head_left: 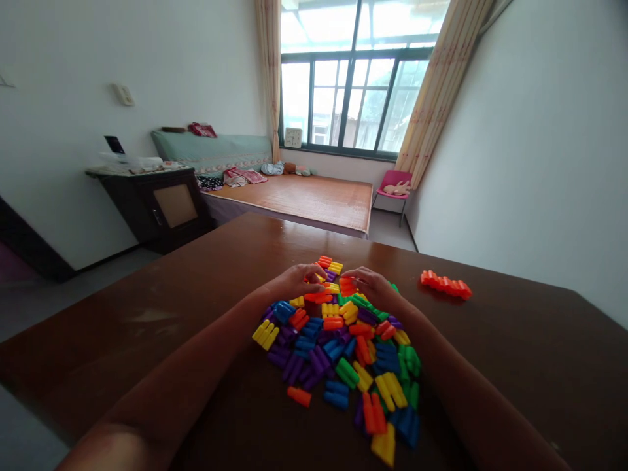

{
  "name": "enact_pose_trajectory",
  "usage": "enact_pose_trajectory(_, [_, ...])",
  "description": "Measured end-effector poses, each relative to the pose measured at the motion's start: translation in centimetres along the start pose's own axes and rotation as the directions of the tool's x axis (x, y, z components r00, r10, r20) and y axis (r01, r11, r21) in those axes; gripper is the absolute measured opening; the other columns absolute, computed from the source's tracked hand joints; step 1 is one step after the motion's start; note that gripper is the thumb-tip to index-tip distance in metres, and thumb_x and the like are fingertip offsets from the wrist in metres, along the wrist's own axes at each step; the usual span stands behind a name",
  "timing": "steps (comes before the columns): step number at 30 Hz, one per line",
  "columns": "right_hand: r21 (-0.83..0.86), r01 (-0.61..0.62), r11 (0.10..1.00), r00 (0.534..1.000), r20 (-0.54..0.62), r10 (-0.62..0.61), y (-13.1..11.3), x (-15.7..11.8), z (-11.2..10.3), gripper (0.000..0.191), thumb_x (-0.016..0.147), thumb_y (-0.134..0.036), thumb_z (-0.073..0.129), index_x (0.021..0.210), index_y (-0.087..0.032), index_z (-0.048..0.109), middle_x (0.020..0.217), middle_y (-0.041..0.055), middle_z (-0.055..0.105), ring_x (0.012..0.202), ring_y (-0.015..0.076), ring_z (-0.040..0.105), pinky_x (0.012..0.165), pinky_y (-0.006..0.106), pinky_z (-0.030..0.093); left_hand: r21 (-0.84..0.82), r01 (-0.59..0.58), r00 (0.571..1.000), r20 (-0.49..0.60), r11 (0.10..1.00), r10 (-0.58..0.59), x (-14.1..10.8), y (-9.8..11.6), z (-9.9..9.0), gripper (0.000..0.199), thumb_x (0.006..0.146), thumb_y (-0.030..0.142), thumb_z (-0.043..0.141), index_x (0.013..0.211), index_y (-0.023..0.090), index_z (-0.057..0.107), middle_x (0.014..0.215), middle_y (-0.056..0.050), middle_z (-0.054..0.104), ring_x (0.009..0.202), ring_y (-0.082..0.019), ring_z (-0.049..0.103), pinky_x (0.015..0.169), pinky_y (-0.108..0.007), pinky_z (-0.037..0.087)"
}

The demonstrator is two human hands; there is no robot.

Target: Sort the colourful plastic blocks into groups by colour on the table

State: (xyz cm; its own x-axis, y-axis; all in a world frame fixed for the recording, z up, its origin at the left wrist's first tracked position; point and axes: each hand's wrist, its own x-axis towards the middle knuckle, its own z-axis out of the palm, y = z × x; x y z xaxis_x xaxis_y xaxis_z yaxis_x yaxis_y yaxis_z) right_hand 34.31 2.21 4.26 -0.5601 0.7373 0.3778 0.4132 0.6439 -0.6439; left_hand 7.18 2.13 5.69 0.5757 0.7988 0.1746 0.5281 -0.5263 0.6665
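Many plastic pieces in yellow, orange, blue, purple and green lie in a loose pile on the brown table (196, 281). At the pile's far left edge, my left hand (301, 280) has its fingers curled around a gap; what they hold, if anything, is hard to make out. My right hand (367, 282) reaches in from the other side, its fingertips on an orange piece (347, 286). Nearer the camera are a yellow piece (265, 334), a blue piece (336, 394) and a single orange piece (299, 396).
A joined row of orange pieces (445, 285) lies apart at the right of the table. Beyond the table are a bed (314, 196), a dark cabinet (169, 209) and a pink chair (392, 180) with a doll on it.
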Motion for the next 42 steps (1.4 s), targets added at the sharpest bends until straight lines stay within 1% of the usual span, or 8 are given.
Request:
enact_pose_trajectory(5, [0.081,0.027,0.996,1.0,-0.015,-0.026,-1.1,0.2,0.2,0.03,0.094,-0.036,0.049,0.116,-0.021,0.063,0.104,0.006,0.066,0.08,0.0141,0.06,0.073,0.028,0.05,-0.118,-0.071,0.997,-0.051,0.99,0.065,0.1,1.8,1.1,0.037,0.086,0.044,0.06,0.107,0.016,0.07,0.098,-0.005,0.072,0.091,-0.018,0.063,0.078,-0.026,0.048])
enact_pose_trajectory(10, [0.117,-0.045,0.992,0.986,-0.154,0.063,-2.3,0.5,0.8,0.027,0.088,-0.036,0.059,0.11,-0.021,0.062,0.088,0.0025,0.067,0.072,0.0136,0.06,0.067,0.027,0.051,-0.28,0.018,0.993,-0.104,0.96,-0.049,0.5,2.2,2.8,0.035,0.081,0.048,0.064,0.088,0.014,0.066,0.073,-0.001,0.066,0.067,-0.013,0.059,0.062,-0.023,0.045])
enact_pose_trajectory(15, [0.003,0.109,0.994,0.977,-0.183,-0.107,-3.3,0.6,1.5,0.033,0.081,-0.033,0.069,0.112,-0.023,0.062,0.117,0.0084,0.061,0.1,0.0194,0.061,0.08,0.031,0.053,-0.552,0.099,0.977,-0.105,0.828,-0.187,0.6,2.3,3.0,0.042,0.073,0.053,0.071,0.082,0.013,0.061,0.072,-0.003,0.067,0.064,-0.012,0.06,0.057,-0.022,0.043])
enact_pose_trajectory(20, [-0.13,0.127,0.983,0.981,-0.128,-0.144,-2.1,0.9,-0.6,0.036,0.078,-0.021,0.066,0.114,-0.023,0.062,0.121,0.009,0.06,0.106,0.0196,0.059,0.086,0.032,0.052,-0.562,0.162,0.975,-0.034,0.811,-0.219,0.3,3.3,2.3,0.045,0.074,0.056,0.069,0.09,0.014,0.062,0.08,-0.004,0.069,0.065,-0.012,0.061,0.053,-0.02,0.04])
enact_pose_trajectory(24, [-0.275,-0.163,0.948,0.977,-0.178,0.116,2.4,-2.0,-7.4,0.023,0.073,-0.022,0.066,0.096,-0.019,0.067,0.1,0.0071,0.065,0.087,0.0175,0.062,0.077,0.03,0.052,-0.515,0.117,0.98,-0.08,0.849,-0.183,0.3,3.2,1.3,0.046,0.075,0.055,0.068,0.097,0.014,0.066,0.088,-0.005,0.07,0.073,-0.014,0.062,0.062,-0.023,0.046])
enact_pose_trajectory(28, [-0.364,-0.504,0.783,0.86,-0.128,0.494,6.8,-7.3,-13.5,0.018,0.068,-0.029,0.07,0.083,-0.019,0.069,0.078,0.0023,0.066,0.071,0.015,0.06,0.065,0.025,0.048,-0.496,0.132,0.975,-0.094,0.858,-0.204,0.4,2.6,0.6,0.048,0.074,0.056,0.069,0.099,0.015,0.068,0.087,-0.006,0.07,0.074,-0.016,0.062,0.061,-0.024,0.046])
enact_pose_trajectory(34, [-0.417,-0.655,0.63,0.722,-0.099,0.685,9.4,-9.9,-14.0,0.017,0.069,-0.028,0.069,0.084,-0.022,0.071,0.089,0.001,0.071,0.08,0.0161,0.063,0.074,0.026,0.048,-0.465,0.136,0.979,-0.07,0.875,-0.189,1.0,1.4,0.6,0.049,0.07,0.056,0.07,0.095,0.015,0.069,0.088,-0.007,0.072,0.074,-0.017,0.063,0.061,-0.025,0.046])
enact_pose_trajectory(42, [-0.594,-0.511,0.621,0.854,-0.265,0.449,10.4,-8.3,-12.9,0.014,0.071,-0.029,0.069,0.084,-0.025,0.073,0.094,0.0053,0.072,0.083,0.0205,0.065,0.075,0.029,0.047,-0.196,0.155,0.905,-0.364,0.968,-0.219,0.1,-2.8,-1.1,0.038,0.077,0.045,0.061,0.097,0.014,0.071,0.092,-0.007,0.072,0.084,-0.02,0.065,0.074,-0.029,0.051])
